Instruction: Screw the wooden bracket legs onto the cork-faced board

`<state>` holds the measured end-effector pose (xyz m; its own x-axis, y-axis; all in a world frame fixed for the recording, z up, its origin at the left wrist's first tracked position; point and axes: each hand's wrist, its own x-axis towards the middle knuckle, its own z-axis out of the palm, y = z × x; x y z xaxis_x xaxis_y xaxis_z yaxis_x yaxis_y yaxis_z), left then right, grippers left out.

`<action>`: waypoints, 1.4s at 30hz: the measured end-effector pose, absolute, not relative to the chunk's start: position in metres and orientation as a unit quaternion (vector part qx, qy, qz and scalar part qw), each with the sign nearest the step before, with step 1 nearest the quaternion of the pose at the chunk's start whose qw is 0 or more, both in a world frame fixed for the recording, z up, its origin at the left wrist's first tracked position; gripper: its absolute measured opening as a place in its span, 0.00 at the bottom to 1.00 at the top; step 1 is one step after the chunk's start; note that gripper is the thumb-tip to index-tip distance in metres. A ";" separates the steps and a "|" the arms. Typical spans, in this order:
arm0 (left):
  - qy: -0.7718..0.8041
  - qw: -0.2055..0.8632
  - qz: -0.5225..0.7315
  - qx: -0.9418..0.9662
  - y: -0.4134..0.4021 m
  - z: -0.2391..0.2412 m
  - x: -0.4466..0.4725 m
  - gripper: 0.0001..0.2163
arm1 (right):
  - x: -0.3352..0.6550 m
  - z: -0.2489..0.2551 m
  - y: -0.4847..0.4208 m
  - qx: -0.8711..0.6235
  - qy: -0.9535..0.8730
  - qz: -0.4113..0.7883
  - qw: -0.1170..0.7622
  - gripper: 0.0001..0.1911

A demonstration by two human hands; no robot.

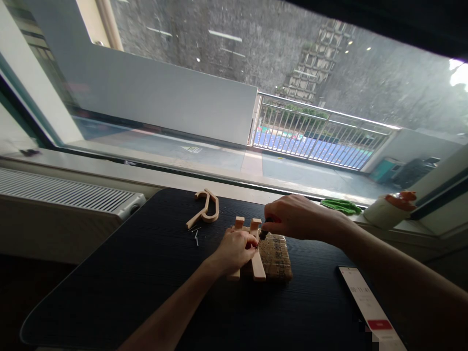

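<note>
My right hand (288, 217) is wrapped round the handle of a screwdriver (262, 235). The screwdriver slants down, its tip against the middle of a pale wooden hook (259, 267). Close by that tip, my left hand (236, 251) has its fingers pinched together; what is between them is too small to make out. Part of a second wooden hook (239, 223) shows from under my left hand, lying beside the first. Both hooks rest on a brown block wrapped in shiny tape or film (278, 258).
Two more curved wooden hooks (210, 214) lie at the back left of the black table (139, 282), near several loose screws (196, 238). A phone (365, 302) shows a timer at the right. A green cloth (340, 205) and a pale container (387, 210) stand by the window.
</note>
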<state>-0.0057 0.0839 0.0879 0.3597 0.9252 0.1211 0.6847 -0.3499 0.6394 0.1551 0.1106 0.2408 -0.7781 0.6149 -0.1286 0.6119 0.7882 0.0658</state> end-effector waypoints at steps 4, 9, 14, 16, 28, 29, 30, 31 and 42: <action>0.513 0.250 0.242 0.785 0.083 0.087 -0.005 0.07 | 0.157 0.241 0.110 0.314 0.948 -0.026 0.049 0.14; 0.516 0.246 0.244 0.784 0.084 0.084 -0.005 0.07 | 0.159 0.241 0.112 0.300 0.952 -0.025 0.055 0.09; 0.517 0.244 0.244 0.783 0.085 0.082 -0.005 0.07 | 0.158 0.241 0.110 0.323 0.945 -0.007 0.059 0.15; 0.517 0.243 0.243 0.784 0.085 0.082 -0.005 0.07 | 0.160 0.242 0.110 0.309 0.950 -0.024 0.048 0.14; 0.512 0.237 0.241 0.789 0.084 0.083 -0.006 0.08 | 0.160 0.238 0.111 0.288 0.955 -0.058 0.028 0.10; 0.511 0.237 0.242 0.790 0.084 0.083 -0.006 0.08 | 0.160 0.239 0.110 0.285 0.956 -0.067 0.028 0.09; 0.510 0.237 0.242 0.791 0.085 0.083 -0.006 0.08 | 0.160 0.240 0.110 0.282 0.956 -0.074 0.029 0.09; 0.509 0.237 0.242 0.791 0.085 0.083 -0.006 0.08 | 0.160 0.240 0.110 0.280 0.956 -0.076 0.032 0.09; 0.508 0.237 0.242 0.792 0.084 0.084 -0.006 0.07 | 0.160 0.241 0.108 0.297 0.952 -0.060 0.045 0.10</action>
<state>-0.0060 0.0841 0.0841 0.3664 0.9196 0.1419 0.6899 -0.3709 0.6216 0.1602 0.1081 0.2405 -0.8193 0.5604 -0.1214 0.5712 0.8162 -0.0874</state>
